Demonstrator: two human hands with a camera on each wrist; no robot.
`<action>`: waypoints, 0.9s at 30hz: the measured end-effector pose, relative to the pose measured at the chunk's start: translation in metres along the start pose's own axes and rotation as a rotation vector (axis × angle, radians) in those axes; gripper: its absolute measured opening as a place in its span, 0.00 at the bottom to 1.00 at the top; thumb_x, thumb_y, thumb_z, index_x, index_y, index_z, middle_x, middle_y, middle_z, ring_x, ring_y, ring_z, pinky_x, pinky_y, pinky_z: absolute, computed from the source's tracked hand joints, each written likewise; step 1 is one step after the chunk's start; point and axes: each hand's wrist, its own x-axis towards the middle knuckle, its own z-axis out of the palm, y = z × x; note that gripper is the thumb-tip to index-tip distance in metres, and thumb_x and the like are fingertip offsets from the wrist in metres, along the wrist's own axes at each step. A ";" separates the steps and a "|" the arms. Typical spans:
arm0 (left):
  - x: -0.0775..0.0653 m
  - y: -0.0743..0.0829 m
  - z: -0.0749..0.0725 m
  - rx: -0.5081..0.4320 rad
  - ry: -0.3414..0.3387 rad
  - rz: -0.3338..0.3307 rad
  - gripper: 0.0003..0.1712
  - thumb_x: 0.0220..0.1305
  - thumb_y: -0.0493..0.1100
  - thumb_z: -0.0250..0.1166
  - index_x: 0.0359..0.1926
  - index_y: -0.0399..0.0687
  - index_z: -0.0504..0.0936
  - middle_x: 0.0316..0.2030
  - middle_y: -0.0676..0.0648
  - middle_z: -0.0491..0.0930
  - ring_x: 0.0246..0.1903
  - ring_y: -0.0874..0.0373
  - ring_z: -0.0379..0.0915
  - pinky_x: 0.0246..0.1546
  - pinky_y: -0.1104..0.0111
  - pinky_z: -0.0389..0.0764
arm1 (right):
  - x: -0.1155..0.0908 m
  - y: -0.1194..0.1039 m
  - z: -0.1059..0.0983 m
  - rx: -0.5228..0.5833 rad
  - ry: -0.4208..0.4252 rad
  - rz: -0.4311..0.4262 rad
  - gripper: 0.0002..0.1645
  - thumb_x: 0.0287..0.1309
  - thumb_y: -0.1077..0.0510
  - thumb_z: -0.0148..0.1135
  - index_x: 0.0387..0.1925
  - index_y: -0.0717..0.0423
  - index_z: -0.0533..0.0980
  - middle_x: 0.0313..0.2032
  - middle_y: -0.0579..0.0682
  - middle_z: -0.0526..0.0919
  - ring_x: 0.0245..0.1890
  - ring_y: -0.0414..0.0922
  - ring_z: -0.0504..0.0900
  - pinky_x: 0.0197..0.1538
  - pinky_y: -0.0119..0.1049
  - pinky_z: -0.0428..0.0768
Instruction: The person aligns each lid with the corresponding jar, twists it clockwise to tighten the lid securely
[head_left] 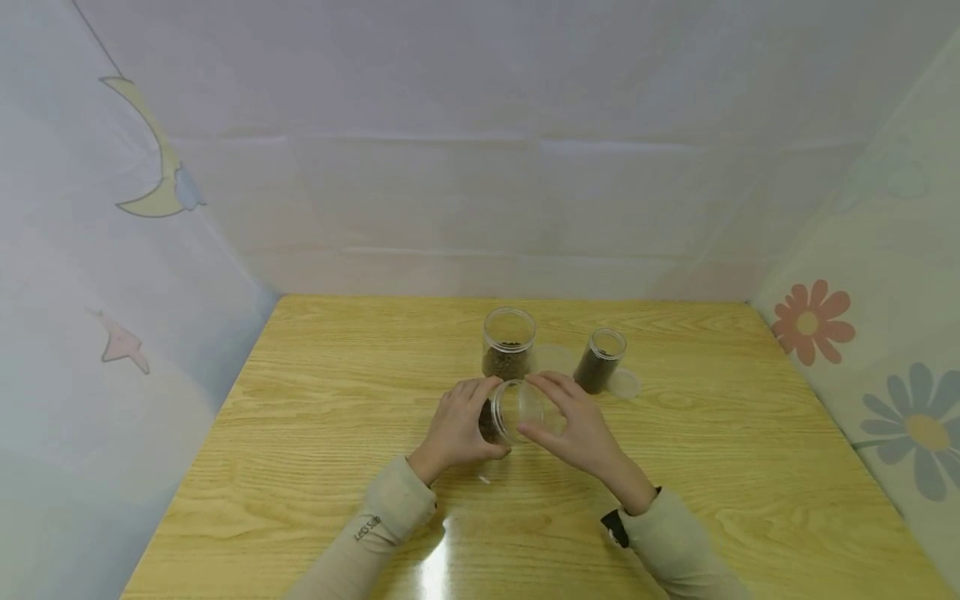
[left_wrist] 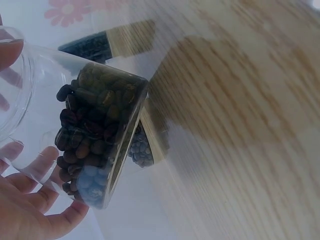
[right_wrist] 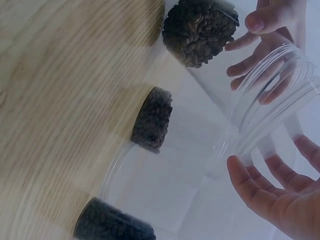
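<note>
Fingers of left hand point(head_left: 459, 423) curl round bean jar point(left_wrist: 97, 125) at table point(head_left: 300, 500), probably steadying it; right hand point(head_left: 581, 429) pinches clear lid point(head_left: 532, 407) by its edge at jar's mouth, likely keeping lid's underside free.

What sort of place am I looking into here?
Probably a small makeshift booth indoors: a wood-grain table edged by creased hangings, printed with a yellow moon and large flowers.

"Let's S…" on left sleeve point(head_left: 377, 530)
</note>
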 end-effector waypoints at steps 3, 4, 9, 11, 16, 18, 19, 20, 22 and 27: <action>0.000 0.000 0.001 0.011 -0.007 -0.003 0.55 0.31 0.57 0.77 0.61 0.47 0.62 0.55 0.44 0.69 0.53 0.48 0.65 0.49 0.51 0.70 | 0.002 -0.002 0.003 -0.002 0.001 -0.009 0.38 0.46 0.47 0.69 0.57 0.58 0.69 0.54 0.59 0.70 0.53 0.56 0.70 0.48 0.56 0.73; 0.000 0.000 0.001 0.010 -0.007 -0.002 0.55 0.31 0.57 0.77 0.61 0.47 0.62 0.55 0.44 0.69 0.53 0.47 0.65 0.50 0.51 0.70 | 0.003 -0.003 0.004 -0.001 0.000 -0.010 0.38 0.45 0.46 0.69 0.57 0.58 0.69 0.55 0.60 0.70 0.53 0.57 0.70 0.48 0.56 0.72; 0.001 0.002 0.001 0.015 -0.003 0.007 0.54 0.31 0.57 0.77 0.60 0.46 0.62 0.55 0.43 0.70 0.53 0.47 0.65 0.50 0.51 0.69 | 0.004 -0.006 0.008 -0.007 -0.016 -0.001 0.39 0.45 0.46 0.69 0.58 0.57 0.69 0.56 0.62 0.69 0.55 0.58 0.69 0.50 0.57 0.71; 0.001 0.002 0.001 0.018 -0.005 0.007 0.54 0.31 0.57 0.77 0.60 0.46 0.62 0.55 0.43 0.69 0.53 0.46 0.65 0.50 0.50 0.69 | 0.004 -0.006 0.009 -0.012 -0.019 0.001 0.39 0.45 0.46 0.69 0.58 0.57 0.69 0.56 0.62 0.68 0.55 0.59 0.69 0.50 0.57 0.71; 0.001 0.002 0.002 0.027 -0.013 0.001 0.54 0.32 0.57 0.77 0.60 0.47 0.62 0.55 0.44 0.69 0.53 0.47 0.65 0.50 0.51 0.69 | 0.004 -0.008 0.011 -0.019 -0.010 -0.008 0.39 0.44 0.49 0.71 0.57 0.57 0.69 0.56 0.62 0.68 0.54 0.60 0.69 0.49 0.58 0.71; 0.001 0.002 0.002 0.034 -0.013 0.002 0.54 0.32 0.58 0.77 0.60 0.46 0.62 0.55 0.44 0.69 0.53 0.47 0.65 0.50 0.50 0.69 | 0.005 -0.008 0.012 -0.027 -0.008 -0.017 0.38 0.44 0.49 0.71 0.57 0.58 0.69 0.56 0.62 0.68 0.54 0.60 0.69 0.49 0.57 0.71; 0.000 0.002 0.002 0.037 -0.013 0.003 0.54 0.32 0.58 0.77 0.60 0.46 0.62 0.55 0.43 0.69 0.53 0.47 0.65 0.50 0.50 0.69 | 0.005 -0.008 0.012 -0.030 -0.008 -0.021 0.38 0.43 0.49 0.71 0.57 0.58 0.69 0.56 0.62 0.68 0.53 0.60 0.69 0.49 0.57 0.72; 0.000 0.002 0.002 0.040 -0.012 0.004 0.54 0.32 0.58 0.77 0.60 0.46 0.62 0.55 0.43 0.69 0.53 0.46 0.65 0.50 0.50 0.69 | 0.005 -0.008 0.012 -0.036 -0.009 -0.023 0.39 0.43 0.49 0.71 0.57 0.58 0.69 0.56 0.62 0.68 0.53 0.60 0.69 0.48 0.57 0.72; 0.000 0.002 0.002 0.046 -0.011 0.004 0.54 0.32 0.59 0.76 0.60 0.45 0.62 0.55 0.43 0.69 0.53 0.46 0.65 0.50 0.50 0.69 | 0.006 -0.009 0.013 -0.041 -0.015 -0.024 0.39 0.43 0.49 0.71 0.57 0.58 0.69 0.56 0.63 0.68 0.54 0.60 0.69 0.49 0.57 0.71; -0.001 0.002 0.001 0.038 -0.008 -0.004 0.53 0.33 0.57 0.76 0.60 0.45 0.62 0.55 0.43 0.69 0.54 0.46 0.64 0.50 0.50 0.69 | 0.007 -0.011 0.014 -0.050 -0.027 -0.016 0.40 0.42 0.49 0.72 0.57 0.58 0.69 0.56 0.62 0.68 0.54 0.60 0.69 0.49 0.57 0.71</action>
